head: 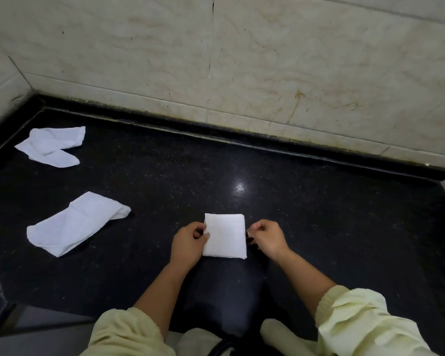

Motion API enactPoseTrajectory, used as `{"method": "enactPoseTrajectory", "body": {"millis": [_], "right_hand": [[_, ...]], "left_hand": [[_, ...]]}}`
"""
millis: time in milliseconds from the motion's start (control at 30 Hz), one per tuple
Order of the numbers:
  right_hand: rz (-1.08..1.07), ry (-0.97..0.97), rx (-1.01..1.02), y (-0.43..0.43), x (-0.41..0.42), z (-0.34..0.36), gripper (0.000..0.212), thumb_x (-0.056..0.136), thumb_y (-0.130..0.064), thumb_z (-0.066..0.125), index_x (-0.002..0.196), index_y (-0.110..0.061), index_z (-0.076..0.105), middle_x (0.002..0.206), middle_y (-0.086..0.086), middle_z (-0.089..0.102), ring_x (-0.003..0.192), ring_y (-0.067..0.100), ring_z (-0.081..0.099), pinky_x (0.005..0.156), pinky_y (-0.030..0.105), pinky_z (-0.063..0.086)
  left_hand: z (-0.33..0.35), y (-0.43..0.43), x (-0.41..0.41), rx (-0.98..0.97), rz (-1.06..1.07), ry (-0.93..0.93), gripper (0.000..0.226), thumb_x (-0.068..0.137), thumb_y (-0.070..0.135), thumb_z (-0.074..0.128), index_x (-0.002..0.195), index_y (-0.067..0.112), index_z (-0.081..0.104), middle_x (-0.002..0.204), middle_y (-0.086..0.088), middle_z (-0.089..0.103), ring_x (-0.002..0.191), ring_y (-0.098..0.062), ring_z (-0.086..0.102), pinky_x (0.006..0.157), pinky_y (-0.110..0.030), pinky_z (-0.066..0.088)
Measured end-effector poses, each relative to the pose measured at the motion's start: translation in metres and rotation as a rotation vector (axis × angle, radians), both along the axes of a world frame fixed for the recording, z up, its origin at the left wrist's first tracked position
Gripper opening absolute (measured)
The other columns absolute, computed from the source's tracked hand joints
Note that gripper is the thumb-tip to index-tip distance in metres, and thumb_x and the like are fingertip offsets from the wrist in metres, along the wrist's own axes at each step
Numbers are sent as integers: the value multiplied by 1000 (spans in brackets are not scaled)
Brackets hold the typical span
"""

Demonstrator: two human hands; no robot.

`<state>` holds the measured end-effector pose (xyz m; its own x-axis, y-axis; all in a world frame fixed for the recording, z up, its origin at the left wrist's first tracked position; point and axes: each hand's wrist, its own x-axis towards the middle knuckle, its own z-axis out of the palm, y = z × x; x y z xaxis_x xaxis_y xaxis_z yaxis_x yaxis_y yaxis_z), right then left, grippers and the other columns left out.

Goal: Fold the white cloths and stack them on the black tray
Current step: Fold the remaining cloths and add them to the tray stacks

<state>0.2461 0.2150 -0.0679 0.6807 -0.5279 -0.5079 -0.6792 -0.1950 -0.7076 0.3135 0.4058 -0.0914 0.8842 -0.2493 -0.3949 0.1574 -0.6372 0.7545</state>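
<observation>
Black speckled stone counter [306, 227] fills most of the view, with the beige marble-tiled wall [293, 73] behind it. I can't pick out the black tray anywhere; there's a dark shape at the bottom edge between the sleeves, but I can't tell what it is.

Three cloths, largest first:
- Long loosely doubled white cloth [75, 223], mid-left, flat on the counter. Long axis runs diagonally from near-left to far-right. Not folded yet by the look of it.
- Crumpled white cloth [52, 146], far-left near the counter's corner, well apart from both hands.
- Small folded white cloth rectangle [225, 236], dead centre, flat on the counter just ahead of the person, between the hands. It is a shade longer near-to-far than across, so the long axis points away from the body, nearly square-on to the wall. Edges look even.

Hands:
- Left hand [188, 241] pinches the rectangle's left edge, thumb on top.
- Right hand [267, 238] is at the right edge with fingers curled. Can't tell if it actually grips the cloth or is just beside it.

Judgement: the fold on this one looks finished, so the next step is lift and place. The hands flank the short span symmetrically and neither is nearer. The remaining cloths both lie to the left, so the left hand has the shorter reach.
</observation>
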Motion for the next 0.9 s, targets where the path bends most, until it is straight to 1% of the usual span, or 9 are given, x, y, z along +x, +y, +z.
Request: {"method": "enactPoseTrajectory", "body": {"millis": [100,233,333,467,533,633,733,800,900], "right_hand": [[-97,-34,24,-14,-23,6,4,80,-8,60,78,-10,63,77,8,71,65,17,64,65,35,54],[-165,-41,80,-4,-24,-3,10,76,-11,66,70,-16,60,80,11,72,68,20,64,75,44,57],[-192,-36,133,-1,-23,-5,11,78,-10,66,70,-15,59,75,9,67,67,21,61,75,45,57],[-207,4,163,2,-23,-8,10,78,-14,68,75,-12,59,79,7,65,72,19,58,70,37,53],[-203,14,177,4,-22,-6,11,78,-16,69,77,-12,59,81,8,66,69,17,57,62,31,48],[-218,26,261,5,-19,1,12,82,-15,68,86,-5,64,77,6,63,62,15,52,51,24,38],[-239,50,347,4,-20,5,13,81,-14,68,87,-3,64,72,6,57,57,14,46,46,24,33],[-262,54,396,3,-21,5,12,79,-12,68,85,-4,62,68,5,54,54,13,44,45,24,32],[-293,49,458,2,-22,8,10,77,-14,67,83,-6,63,68,4,54,56,13,46,50,24,39]], "left_hand": [[19,-18,-10,34,-19,-75,26,88,22,67,113,15,65,94,-1,64,84,-12,58,71,-22,41],[18,-20,-12,48,68,-72,31,86,20,69,115,10,62,107,-6,66,89,-14,58,75,-24,43],[20,-22,-13,-20,191,26,35,84,15,70,117,8,64,110,-8,68,99,-20,62,82,-27,47],[15,-23,-12,-75,252,218,35,80,18,70,113,9,66,111,-7,67,100,-24,63,90,-37,53],[16,-23,-11,-112,254,294,28,79,20,69,104,7,69,106,-8,68,93,-22,63,81,-33,53],[21,-25,-8,-145,256,362,10,81,17,68,83,8,64,86,-8,62,70,-19,54,60,-26,42],[28,-25,-7,-167,265,441,16,82,17,70,92,5,68,77,-6,58,58,-14,48,45,-21,34],[29,-24,-8,-196,276,467,18,82,15,70,95,3,69,79,-6,61,61,-14,51,47,-23,36],[36,-22,-9,-269,283,543,15,82,11,68,95,5,68,89,-8,66,75,-17,59,57,-24,44]]}}
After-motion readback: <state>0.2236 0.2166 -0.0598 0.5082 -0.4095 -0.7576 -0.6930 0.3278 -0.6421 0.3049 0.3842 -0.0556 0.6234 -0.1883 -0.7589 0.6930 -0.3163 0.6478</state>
